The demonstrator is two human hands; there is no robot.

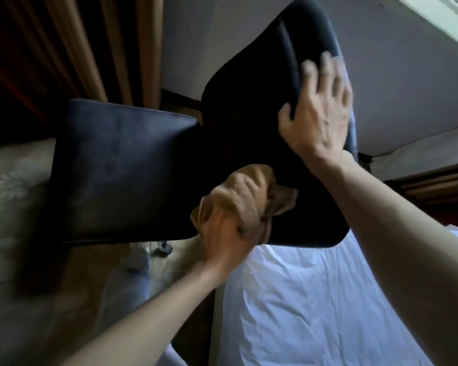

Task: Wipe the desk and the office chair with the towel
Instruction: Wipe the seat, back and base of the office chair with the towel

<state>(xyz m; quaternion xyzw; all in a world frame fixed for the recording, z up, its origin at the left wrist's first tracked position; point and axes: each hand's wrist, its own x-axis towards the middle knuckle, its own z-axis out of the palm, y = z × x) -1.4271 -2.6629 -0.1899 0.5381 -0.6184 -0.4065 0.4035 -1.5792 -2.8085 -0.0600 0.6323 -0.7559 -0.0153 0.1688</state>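
Against office chair [249, 114], left hand [230, 223] gripping towel [282, 202], right hand [317, 120] flat

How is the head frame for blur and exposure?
Head view: motion blur smears the left hand and the crumpled tan towel it grips; the right hand is sharper; the black padded office chair is underexposed, little detail; wide-angle skews the room.
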